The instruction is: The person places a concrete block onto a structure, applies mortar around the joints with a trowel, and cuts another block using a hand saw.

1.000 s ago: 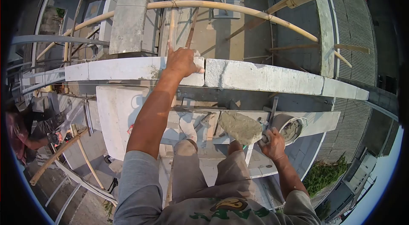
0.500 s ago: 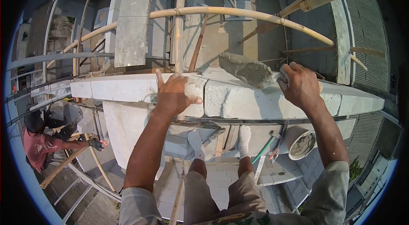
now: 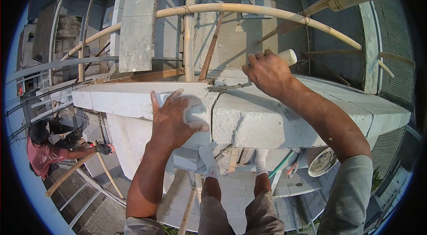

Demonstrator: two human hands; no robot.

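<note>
My right hand [image 3: 269, 74] is closed around the pale handle of a trowel [image 3: 224, 88]. The blade, seen nearly edge-on and coated in grey mortar, lies low over the top of the wall at the joint between two white blocks. My left hand [image 3: 173, 119], fingers spread, rests against the left block [image 3: 129, 107] close to that joint. On the other side of the gap, the right block [image 3: 251, 127] has a rough, chipped front corner. Whether the blade touches the block top, I cannot tell.
A bucket of mortar [image 3: 324, 162] stands below the wall at right, near a green tool handle [image 3: 281, 163]. Bamboo poles [image 3: 262, 9] cross beyond the wall. A co-worker [image 3: 42, 148] is at far left, lower down. Beyond the wall is a deep drop.
My right hand has moved left and turned the trowel; its blade, earlier raised with a load of mortar showing, is now low at the joint. My left fingers have lifted and shifted slightly.
</note>
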